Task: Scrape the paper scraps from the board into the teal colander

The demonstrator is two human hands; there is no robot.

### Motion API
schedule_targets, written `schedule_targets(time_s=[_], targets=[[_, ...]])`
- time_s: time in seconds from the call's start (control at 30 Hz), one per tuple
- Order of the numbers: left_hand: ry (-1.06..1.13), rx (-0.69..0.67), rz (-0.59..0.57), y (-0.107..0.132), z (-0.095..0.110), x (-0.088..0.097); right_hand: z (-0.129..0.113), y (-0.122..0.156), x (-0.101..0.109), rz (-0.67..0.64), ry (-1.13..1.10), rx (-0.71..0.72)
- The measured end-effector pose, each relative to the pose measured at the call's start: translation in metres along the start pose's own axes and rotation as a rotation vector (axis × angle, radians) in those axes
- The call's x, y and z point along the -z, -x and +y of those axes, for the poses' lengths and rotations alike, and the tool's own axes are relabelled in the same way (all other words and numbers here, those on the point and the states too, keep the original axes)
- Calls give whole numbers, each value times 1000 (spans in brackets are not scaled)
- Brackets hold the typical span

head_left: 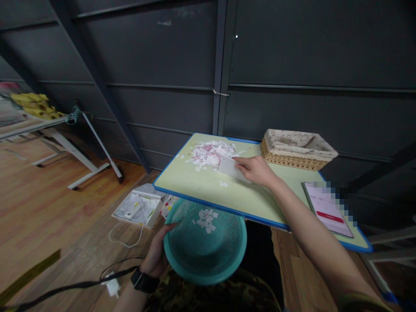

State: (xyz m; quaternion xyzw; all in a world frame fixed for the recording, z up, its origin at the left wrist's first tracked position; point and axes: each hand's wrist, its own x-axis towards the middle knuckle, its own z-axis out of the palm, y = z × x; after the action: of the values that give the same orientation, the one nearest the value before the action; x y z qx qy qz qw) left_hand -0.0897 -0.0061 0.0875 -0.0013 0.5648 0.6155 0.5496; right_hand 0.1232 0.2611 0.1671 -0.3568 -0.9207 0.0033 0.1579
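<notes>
1. Dark wall [156, 65] behind the desk [195, 186].
2. Right fingers [242, 162] pinch a pale card [229, 168], seemingly stiff.
3. Paper scraps [209, 152] left of them: light, liable to scatter.
4. Left fingers [168, 227] grip the green basin [208, 278], its rim, I judge, the best hold.

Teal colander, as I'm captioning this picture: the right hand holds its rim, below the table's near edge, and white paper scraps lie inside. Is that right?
Not quite: the head view shows the left hand holding the teal colander's rim. Below the table's near edge, with white paper scraps inside, is right.
</notes>
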Motion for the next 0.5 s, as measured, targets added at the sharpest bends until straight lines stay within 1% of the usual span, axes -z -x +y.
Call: schedule_targets(time_s=[0.13,0.23,0.4,0.5], targets=[[5,9,-12,-2,-2,4,-1,2,2,30,58,-7],[0,11,3,-3,-2,6,0,3,2,29,70,-5],[6,23,13,-5,0,6,3,3,-3,40,-104,73],[19,27,-8,-6,2,6,5,2,-4,64,-166,81]])
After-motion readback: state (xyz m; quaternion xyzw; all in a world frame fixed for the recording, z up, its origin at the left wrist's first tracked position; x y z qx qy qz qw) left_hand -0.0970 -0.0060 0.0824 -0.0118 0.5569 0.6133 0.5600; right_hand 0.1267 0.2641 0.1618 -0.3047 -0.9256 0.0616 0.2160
